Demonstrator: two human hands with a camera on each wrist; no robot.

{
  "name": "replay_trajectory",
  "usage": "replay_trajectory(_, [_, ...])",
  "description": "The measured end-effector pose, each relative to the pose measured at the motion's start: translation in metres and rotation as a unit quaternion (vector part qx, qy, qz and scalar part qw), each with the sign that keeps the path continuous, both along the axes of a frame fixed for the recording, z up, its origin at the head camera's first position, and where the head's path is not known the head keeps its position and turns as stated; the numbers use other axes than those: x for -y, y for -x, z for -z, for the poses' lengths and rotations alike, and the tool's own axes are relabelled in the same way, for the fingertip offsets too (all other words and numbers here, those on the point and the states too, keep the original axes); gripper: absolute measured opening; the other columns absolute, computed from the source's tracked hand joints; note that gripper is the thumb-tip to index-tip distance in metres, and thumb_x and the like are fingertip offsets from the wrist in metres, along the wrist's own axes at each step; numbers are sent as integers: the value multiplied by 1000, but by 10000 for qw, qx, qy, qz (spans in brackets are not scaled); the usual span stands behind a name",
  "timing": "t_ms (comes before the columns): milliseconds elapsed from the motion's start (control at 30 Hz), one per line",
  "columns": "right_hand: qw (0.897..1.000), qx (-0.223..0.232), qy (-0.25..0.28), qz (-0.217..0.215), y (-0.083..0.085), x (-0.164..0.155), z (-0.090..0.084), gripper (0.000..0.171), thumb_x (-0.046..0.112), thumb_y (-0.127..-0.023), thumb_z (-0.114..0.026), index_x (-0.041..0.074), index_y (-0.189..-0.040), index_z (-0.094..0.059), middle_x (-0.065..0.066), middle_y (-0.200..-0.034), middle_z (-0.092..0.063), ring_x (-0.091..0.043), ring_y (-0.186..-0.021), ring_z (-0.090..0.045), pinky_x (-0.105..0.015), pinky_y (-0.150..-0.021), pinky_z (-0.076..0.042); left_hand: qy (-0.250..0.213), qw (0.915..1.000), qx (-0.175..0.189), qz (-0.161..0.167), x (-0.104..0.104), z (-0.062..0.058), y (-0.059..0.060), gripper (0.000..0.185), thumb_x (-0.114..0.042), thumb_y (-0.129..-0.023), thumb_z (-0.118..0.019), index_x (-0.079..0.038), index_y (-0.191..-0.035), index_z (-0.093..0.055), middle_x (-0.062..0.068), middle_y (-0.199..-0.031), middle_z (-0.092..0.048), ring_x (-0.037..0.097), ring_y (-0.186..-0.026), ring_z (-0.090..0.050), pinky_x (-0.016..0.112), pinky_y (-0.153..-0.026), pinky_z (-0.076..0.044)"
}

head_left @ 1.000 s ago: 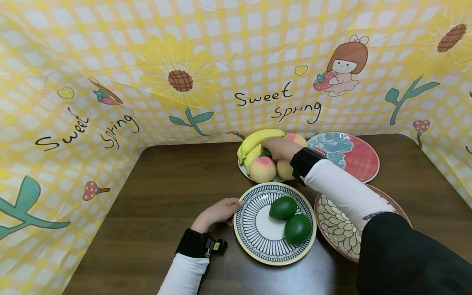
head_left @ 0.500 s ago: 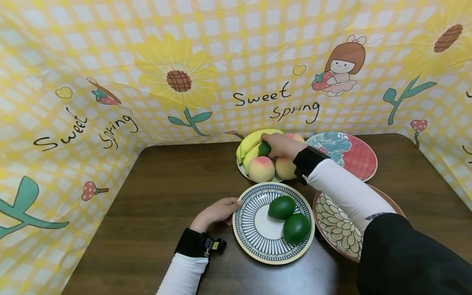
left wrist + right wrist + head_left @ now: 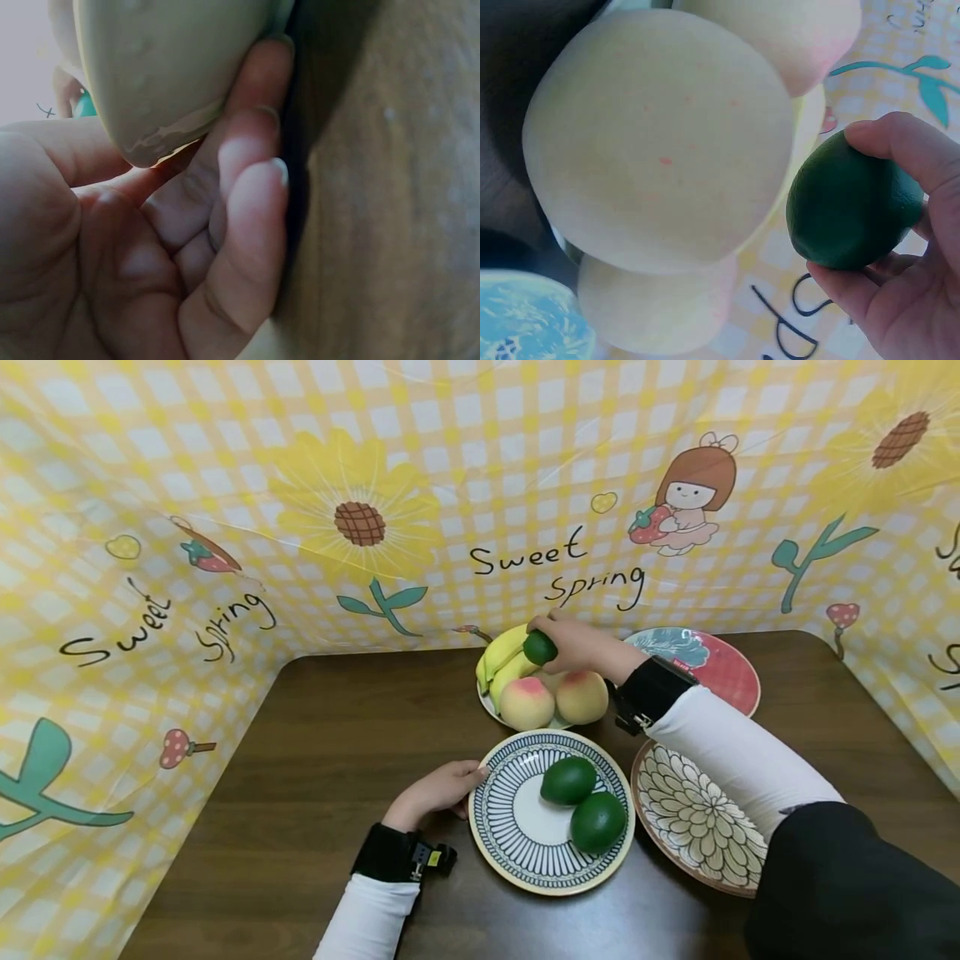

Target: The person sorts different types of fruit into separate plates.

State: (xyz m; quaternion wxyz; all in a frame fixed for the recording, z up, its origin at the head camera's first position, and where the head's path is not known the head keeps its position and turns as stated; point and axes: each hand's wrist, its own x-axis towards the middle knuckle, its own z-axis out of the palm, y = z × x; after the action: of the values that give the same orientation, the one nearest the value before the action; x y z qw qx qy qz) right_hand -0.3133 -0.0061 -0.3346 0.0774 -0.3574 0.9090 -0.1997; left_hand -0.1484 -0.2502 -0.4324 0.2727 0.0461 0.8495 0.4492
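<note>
Dark brown wood-grain tabletop (image 3: 337, 735) w/ rounded far corners, matte, soft even light, no hard shadows. Backdrop on three sides: yellow-and-white gingham plastic sheet (image 3: 487, 435), slightly wrinkled & glossy, curving round left & right edges of the tabletop. Printed on it: big yellow sunflower (image 3: 358, 518) w/ brown centre at left-centre, another sunflower (image 3: 896, 439) upper right, "Sweet Spring" lettering (image 3: 558, 564) in black at centre & again at left, cartoon girl (image 3: 686, 493) holding a strawberry, teal sprouts, small red mushrooms, little yellow hearts.
</note>
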Motion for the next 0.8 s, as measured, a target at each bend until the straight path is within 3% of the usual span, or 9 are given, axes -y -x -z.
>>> replay_trajectory(233, [9989,-347,-194,-247,-24,-6,-9,60,10,-86,-72,4,-143,-52,-26,-129,-59,-35,-105,-62,-47,-89,-53,82,10000,-40,-40,2,0,-1,35,-23,-111,-39,1,-123,-61,0,-76,-60,10,-62,-56,23,-60,-51])
replay_trajectory(533, [9939,-434,-143,-1000,-68,-12,-12,62,7,-84,-78,2,-141,-53,-24,-134,-61,-35,-118,-62,-48,-100,-52,5,10000,-17,9,0,1,-2,35,-23,-111,-40,2,-123,-61,0,-76,-61,9,-62,-56,23,-60,-51])
replay_trajectory(800, [9843,-523,-310,-1654,-106,-9,-5,60,8,-81,-81,7,-135,-57,-14,-121,-66,-24,-102,-64,-40,-91,-56,-21,10000,-10,51,1,0,1,35,-23,-111,-39,2,-123,-61,0,-80,-62,10,-64,-55,23,-60,-49])
